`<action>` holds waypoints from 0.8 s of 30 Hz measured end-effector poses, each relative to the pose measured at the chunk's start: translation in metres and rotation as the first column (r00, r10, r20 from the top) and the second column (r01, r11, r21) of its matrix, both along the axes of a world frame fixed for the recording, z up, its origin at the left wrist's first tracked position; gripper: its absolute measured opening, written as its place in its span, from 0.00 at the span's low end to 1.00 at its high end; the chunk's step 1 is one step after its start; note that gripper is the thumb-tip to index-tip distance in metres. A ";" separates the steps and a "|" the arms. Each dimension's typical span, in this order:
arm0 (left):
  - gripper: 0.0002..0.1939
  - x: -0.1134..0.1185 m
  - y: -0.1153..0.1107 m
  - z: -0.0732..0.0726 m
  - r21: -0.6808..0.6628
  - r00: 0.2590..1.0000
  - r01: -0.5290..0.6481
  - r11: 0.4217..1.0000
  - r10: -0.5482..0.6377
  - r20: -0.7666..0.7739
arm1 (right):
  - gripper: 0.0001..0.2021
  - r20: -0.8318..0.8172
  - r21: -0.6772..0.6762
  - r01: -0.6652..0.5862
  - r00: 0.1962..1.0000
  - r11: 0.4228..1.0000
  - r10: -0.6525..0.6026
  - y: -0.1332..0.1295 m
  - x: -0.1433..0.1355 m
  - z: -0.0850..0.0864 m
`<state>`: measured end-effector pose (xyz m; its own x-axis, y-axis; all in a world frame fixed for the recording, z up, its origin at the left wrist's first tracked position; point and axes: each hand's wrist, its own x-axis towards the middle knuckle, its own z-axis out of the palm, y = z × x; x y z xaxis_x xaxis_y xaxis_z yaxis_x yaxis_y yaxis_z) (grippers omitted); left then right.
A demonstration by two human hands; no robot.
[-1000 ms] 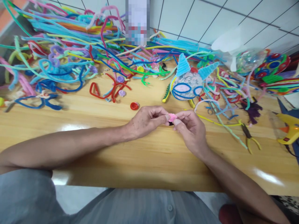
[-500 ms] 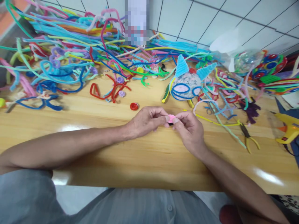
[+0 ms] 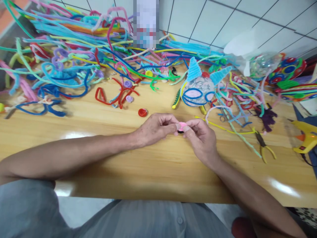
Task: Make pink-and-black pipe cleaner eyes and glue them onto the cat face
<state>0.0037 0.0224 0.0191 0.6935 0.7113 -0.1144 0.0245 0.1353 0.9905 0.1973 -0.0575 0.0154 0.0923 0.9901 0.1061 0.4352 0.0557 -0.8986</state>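
Note:
Between the fingertips of my left hand and my right hand is a small pink fuzzy piece, apparently coiled pipe cleaner, with a black part at its lower edge. Both hands pinch it from opposite sides, low over the wooden table. A red coiled rosette lies just beyond my left hand. Behind my right hand sits a grey-and-white ball figure with blue pipe-cleaner ears and blue-rimmed eyes. Pliers with green and yellow handles lie partly hidden behind the ball.
Many coloured pipe cleaners are heaped along the back and left. At right lie small yellow-handled pliers and a yellow glue gun. Red pipe-cleaner shapes and purple coils lie ahead of my left hand.
Both hands keep nearly the same place and grip. The pink piece has shifted very slightly between the fingertips, and the whole view has moved a little.

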 end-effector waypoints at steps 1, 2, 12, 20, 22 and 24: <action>0.13 0.000 0.000 0.000 0.003 1.000 0.000 1.000 0.000 0.002 | 0.06 -0.002 0.001 -0.001 1.000 1.000 0.001 0.000 0.000 0.000; 0.13 0.000 0.000 -0.001 0.005 1.000 0.003 1.000 -0.003 0.002 | 0.06 -0.004 0.002 -0.001 1.000 1.000 0.001 0.000 0.000 0.000; 0.11 -0.001 0.001 -0.001 0.026 0.999 0.033 0.999 -0.033 -0.004 | 0.06 -0.001 0.002 0.007 1.000 1.000 -0.007 -0.002 0.000 -0.002; 0.14 -0.002 -0.002 -0.001 0.099 0.999 0.026 0.995 -0.028 0.023 | 0.03 0.038 0.084 -0.012 0.999 0.996 0.008 -0.003 -0.001 0.001; 0.14 -0.003 -0.003 -0.003 0.152 0.999 0.021 0.988 -0.027 0.038 | 0.02 0.078 0.139 -0.018 0.997 0.990 0.007 -0.004 -0.001 0.002; 0.14 -0.004 -0.005 -0.006 0.209 0.999 0.020 0.978 -0.028 0.034 | 0.01 0.115 0.199 -0.035 0.993 0.979 0.012 -0.004 -0.001 0.003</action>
<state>-0.0005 0.0177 0.0132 0.7116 0.6999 0.0608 -0.0118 -0.0746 0.9971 0.1966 -0.0617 0.0183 0.0454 0.9494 0.3109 0.5292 0.2411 -0.8135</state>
